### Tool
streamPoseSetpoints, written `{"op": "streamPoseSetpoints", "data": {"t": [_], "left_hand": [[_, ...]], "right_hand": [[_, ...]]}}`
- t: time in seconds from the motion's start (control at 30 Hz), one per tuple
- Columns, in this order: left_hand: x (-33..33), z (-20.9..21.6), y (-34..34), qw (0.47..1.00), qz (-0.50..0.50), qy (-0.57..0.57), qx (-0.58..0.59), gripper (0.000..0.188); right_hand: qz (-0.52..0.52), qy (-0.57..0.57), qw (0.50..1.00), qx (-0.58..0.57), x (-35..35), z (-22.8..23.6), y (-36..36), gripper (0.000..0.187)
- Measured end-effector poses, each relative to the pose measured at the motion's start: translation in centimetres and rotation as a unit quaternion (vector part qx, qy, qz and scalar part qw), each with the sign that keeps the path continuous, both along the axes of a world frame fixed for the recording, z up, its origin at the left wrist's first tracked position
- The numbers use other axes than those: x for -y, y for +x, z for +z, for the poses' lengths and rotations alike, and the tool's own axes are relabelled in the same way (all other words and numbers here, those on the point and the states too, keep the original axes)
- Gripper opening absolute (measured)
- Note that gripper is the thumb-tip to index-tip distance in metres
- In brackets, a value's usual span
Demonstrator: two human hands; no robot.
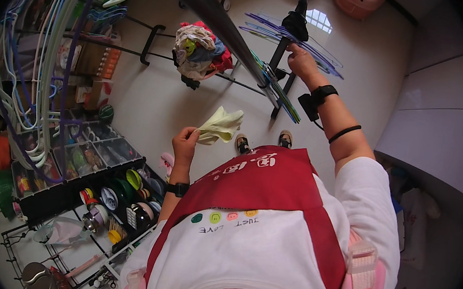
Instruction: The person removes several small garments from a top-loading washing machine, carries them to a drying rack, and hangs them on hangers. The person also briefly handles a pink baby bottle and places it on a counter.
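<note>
My left hand [185,144] pinches the edge of a limp, pale yellow-green cloth garment [220,126], which fans out to the right in front of my apron. My right arm stretches far forward. Its hand [303,63] is closed at a bunch of purple and blue clothes hangers [321,57] by the black post of a drying rack [278,55]. The fingers seem curled round one hanger, though exactly which is hidden. More green and blue hangers [283,93] hang from the bar nearer to me.
A heap of mixed clothes [201,51] rests over the rack's low bars. At left hang many hangers [50,78] close to the camera, above clear-lidded bins [93,151] and a shelf of small goods [128,201]. White cabinets [439,122] line the right side; a pink tub [359,0] stands far back.
</note>
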State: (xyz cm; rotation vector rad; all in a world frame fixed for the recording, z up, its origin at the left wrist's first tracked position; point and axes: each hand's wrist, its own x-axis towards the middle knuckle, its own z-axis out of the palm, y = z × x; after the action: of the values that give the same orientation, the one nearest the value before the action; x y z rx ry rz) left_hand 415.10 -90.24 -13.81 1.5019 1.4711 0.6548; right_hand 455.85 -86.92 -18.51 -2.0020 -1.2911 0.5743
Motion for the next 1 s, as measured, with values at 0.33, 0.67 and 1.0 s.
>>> {"op": "streamPoseSetpoints", "data": {"t": [0.33,0.67,1.0], "left_hand": [[0.3,-0.5,-0.1,1.0,0.013,-0.004,-0.01,0.007],[0.9,-0.9,1.1,0.999,-0.013,0.039,0.013,0.007],[2.8,-0.8,1.8,0.999,-0.011,0.038,-0.002,0.007]], "right_hand": [[0.2,-0.086,0.95,-0.223,4.1,-2.2,-1.9,0.027],[0.13,-0.164,0.923,-0.322,5.4,-2.4,-1.2,0.024],[0.17,-0.172,0.936,-0.257,5.1,-3.3,-1.4,0.022]]}}
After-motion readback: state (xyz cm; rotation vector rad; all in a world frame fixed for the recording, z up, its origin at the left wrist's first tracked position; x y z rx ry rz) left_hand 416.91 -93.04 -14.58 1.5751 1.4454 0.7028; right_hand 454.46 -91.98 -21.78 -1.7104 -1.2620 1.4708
